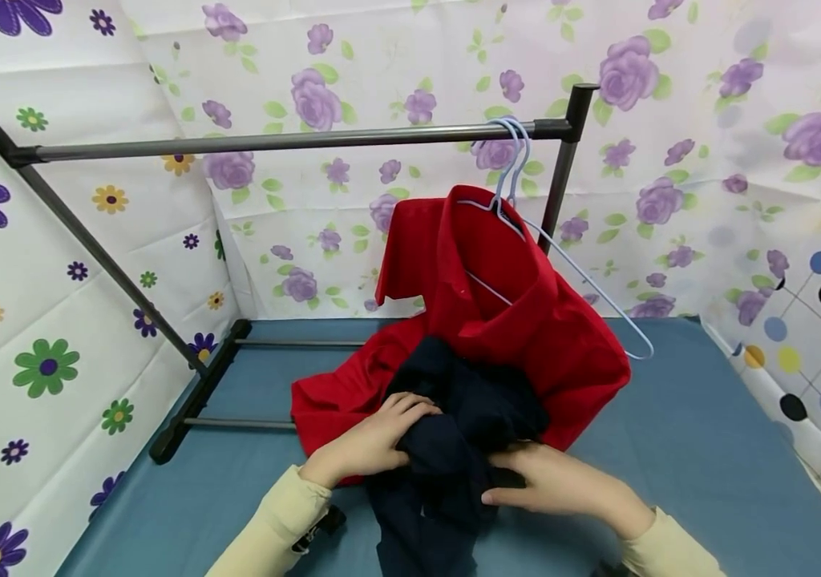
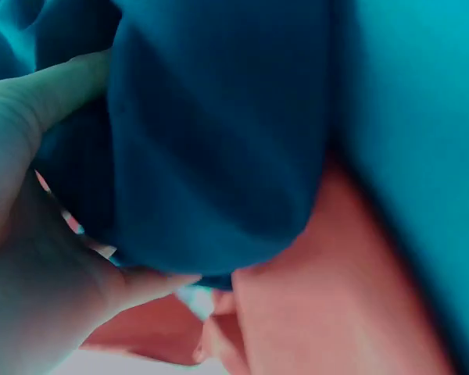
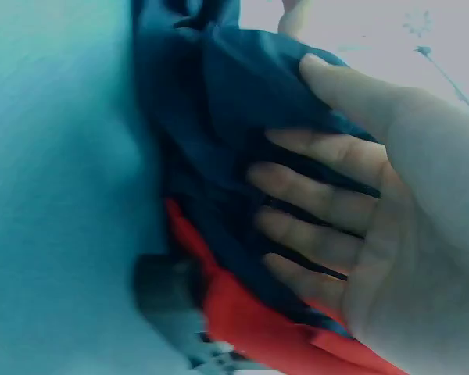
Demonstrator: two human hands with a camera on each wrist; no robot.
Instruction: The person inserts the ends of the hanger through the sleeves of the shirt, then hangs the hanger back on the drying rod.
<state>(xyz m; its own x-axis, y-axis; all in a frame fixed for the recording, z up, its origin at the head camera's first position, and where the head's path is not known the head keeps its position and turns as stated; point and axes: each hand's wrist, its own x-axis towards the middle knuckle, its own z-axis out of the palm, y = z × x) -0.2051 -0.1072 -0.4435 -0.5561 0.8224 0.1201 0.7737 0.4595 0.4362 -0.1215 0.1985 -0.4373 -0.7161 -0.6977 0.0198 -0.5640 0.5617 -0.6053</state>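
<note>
A crumpled navy garment [image 1: 446, 449] lies in front of a red collared shirt [image 1: 526, 312], partly covering it. My left hand [image 1: 374, 437] grips the navy cloth from the left; in the left wrist view, thumb and fingers [image 2: 74, 86] lie round a thick fold. On the other side, my right hand [image 1: 562, 481] touches the navy cloth, its thumb held apart. Its fingers [image 3: 320, 195] are spread and fairly straight against the cloth in the right wrist view. The shirt is on a light blue hanger [image 1: 598, 288], one arm of which sticks out bare at the right.
A black rack [image 1: 309, 143] stands behind the clothes, with hanger hooks over its bar near the right end. Its lower rails [image 1: 237, 423] run just above the blue table cover [image 1: 685, 449]. Flowered sheets [image 1: 353, 72] hang at the back and sides.
</note>
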